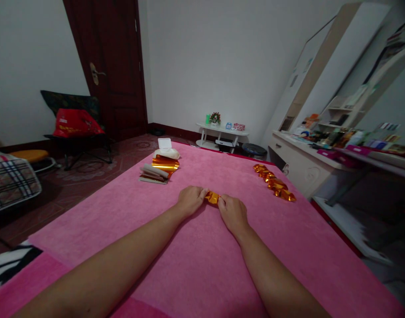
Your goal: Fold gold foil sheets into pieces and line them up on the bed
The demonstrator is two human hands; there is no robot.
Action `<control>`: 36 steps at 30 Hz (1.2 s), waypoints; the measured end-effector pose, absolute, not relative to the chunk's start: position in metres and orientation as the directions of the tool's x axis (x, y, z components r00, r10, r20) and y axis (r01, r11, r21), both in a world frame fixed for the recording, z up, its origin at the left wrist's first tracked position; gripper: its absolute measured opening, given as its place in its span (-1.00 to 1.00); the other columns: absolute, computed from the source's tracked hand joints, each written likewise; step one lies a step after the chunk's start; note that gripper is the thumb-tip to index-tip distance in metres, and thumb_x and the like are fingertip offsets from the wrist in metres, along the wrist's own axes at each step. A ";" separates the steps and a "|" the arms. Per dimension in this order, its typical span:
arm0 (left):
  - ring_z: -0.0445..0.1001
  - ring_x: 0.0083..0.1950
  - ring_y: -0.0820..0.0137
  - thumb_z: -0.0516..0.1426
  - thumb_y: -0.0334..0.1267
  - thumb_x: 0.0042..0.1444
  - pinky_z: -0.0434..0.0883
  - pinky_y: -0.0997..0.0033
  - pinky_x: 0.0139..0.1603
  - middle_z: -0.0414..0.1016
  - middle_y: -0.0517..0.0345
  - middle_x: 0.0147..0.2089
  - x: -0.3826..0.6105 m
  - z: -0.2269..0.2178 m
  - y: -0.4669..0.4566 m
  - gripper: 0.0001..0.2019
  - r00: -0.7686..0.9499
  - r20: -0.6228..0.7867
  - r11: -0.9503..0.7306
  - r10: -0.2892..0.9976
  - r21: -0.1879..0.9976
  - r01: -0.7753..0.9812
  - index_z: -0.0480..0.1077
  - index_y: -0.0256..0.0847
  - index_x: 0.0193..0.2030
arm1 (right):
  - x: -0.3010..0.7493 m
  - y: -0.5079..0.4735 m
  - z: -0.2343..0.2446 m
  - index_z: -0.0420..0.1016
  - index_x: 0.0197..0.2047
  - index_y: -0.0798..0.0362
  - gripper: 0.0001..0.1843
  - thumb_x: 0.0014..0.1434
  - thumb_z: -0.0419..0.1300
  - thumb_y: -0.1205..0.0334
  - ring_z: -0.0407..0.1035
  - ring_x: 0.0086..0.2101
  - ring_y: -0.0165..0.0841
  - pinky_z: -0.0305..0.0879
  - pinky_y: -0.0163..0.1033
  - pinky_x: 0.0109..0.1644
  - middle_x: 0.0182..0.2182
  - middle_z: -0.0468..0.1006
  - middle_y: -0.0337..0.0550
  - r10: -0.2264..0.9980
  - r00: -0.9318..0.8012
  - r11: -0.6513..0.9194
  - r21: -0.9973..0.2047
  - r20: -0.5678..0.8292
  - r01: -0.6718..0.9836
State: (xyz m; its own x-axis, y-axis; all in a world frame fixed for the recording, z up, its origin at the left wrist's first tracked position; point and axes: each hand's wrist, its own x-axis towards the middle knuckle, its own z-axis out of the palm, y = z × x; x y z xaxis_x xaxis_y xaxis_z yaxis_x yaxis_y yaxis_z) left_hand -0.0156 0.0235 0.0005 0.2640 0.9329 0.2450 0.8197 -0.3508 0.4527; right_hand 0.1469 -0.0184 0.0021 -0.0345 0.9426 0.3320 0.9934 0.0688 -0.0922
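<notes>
Rested two bare forearms over the pink cloth-covered worktop [202, 265]. Held the small crumpled piece of shiny gold foil [212, 197] between both hands, with the left hand [191, 199] curled nearly shut on one end and the right hand [233, 213] likewise on the other. Judged it featherlight, thin, slick and quick to crease or tear; best pinched by fingertips at its edges. Noted a row of folded gold foil pieces [274, 182] well right of the right hand, and a stack of gold foil sheets [165, 164] beyond the left hand.

One foil piece [212, 197], one wipes pack [167, 152], one foil stack [165, 164], about six folded foils [274, 182] (blurred row)
</notes>
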 end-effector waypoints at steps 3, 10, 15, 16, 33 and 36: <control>0.42 -0.35 0.33 -0.19 0.02 0.26 0.13 0.43 -0.37 0.54 -0.05 -0.37 -0.016 0.000 0.025 -0.44 0.239 0.262 -0.344 0.935 0.512 0.787 0.50 -0.27 -0.38 | 0.146 -0.019 0.002 0.51 -0.37 0.01 -0.68 0.23 -0.05 0.24 0.39 -0.47 -0.36 -0.03 -0.30 -0.44 -0.47 0.57 -0.14 0.936 -0.057 0.106 -0.124 0.348 0.987; 0.31 -0.51 0.40 -0.13 0.06 0.21 0.05 0.47 -0.48 0.44 0.09 -0.54 -0.016 -0.005 0.025 -0.45 0.321 0.273 -0.420 0.907 0.634 0.649 0.48 -0.28 -0.50 | 0.148 -0.017 -0.001 0.49 -0.43 0.03 -0.67 0.23 -0.06 0.25 0.33 -0.51 -0.40 -0.07 -0.31 -0.45 -0.52 0.54 -0.15 0.923 0.048 0.048 -0.236 0.382 0.971; 0.34 -0.48 0.38 -0.17 0.04 0.22 0.12 0.48 -0.45 0.45 0.09 -0.52 -0.015 -0.010 0.029 -0.42 0.193 0.269 -0.330 0.944 0.736 0.591 0.48 -0.30 -0.50 | 0.144 -0.020 -0.001 0.46 -0.45 0.03 -0.67 0.22 -0.06 0.25 0.31 -0.52 -0.40 -0.08 -0.30 -0.45 -0.53 0.52 -0.17 0.908 -0.032 0.142 -0.236 0.418 0.961; 0.35 -0.47 0.38 -0.16 0.04 0.22 0.12 0.48 -0.44 0.45 0.08 -0.51 -0.014 -0.010 0.028 -0.43 0.194 0.270 -0.332 0.943 0.726 0.602 0.48 -0.30 -0.49 | 0.144 -0.020 -0.001 0.45 -0.46 0.03 -0.66 0.23 -0.07 0.24 0.30 -0.52 -0.41 -0.08 -0.30 -0.45 -0.54 0.51 -0.18 0.905 -0.011 0.134 -0.261 0.425 0.956; 0.23 -0.54 0.44 -0.14 0.07 0.20 0.06 0.49 -0.49 0.29 0.17 -0.61 -0.012 -0.016 0.030 -0.44 0.192 0.296 -0.353 0.936 0.783 0.512 0.40 -0.29 -0.57 | 0.148 -0.016 -0.006 0.35 -0.55 0.04 -0.64 0.22 -0.09 0.23 0.25 -0.56 -0.44 -0.03 -0.34 -0.44 -0.62 0.39 -0.25 0.887 -0.008 0.224 -0.416 0.462 0.881; 0.25 -0.52 0.43 -0.16 0.09 0.21 0.08 0.49 -0.48 0.30 0.17 -0.59 -0.012 -0.015 0.028 -0.42 0.209 0.296 -0.362 0.932 0.784 0.504 0.40 -0.29 -0.55 | 0.150 -0.015 -0.007 0.38 -0.54 0.05 -0.64 0.22 -0.07 0.21 0.25 -0.57 -0.44 -0.03 -0.34 -0.45 -0.63 0.40 -0.26 0.881 0.008 0.219 -0.421 0.473 0.880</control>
State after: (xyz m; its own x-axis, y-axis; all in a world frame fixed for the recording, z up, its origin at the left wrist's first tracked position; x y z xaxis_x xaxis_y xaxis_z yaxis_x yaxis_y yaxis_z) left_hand -0.0119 0.0284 -0.0148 0.2090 0.9319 0.2963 0.5041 -0.3623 0.7840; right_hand 0.1497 -0.0151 -0.0069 0.0078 0.8809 0.4732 0.8801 0.2186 -0.4214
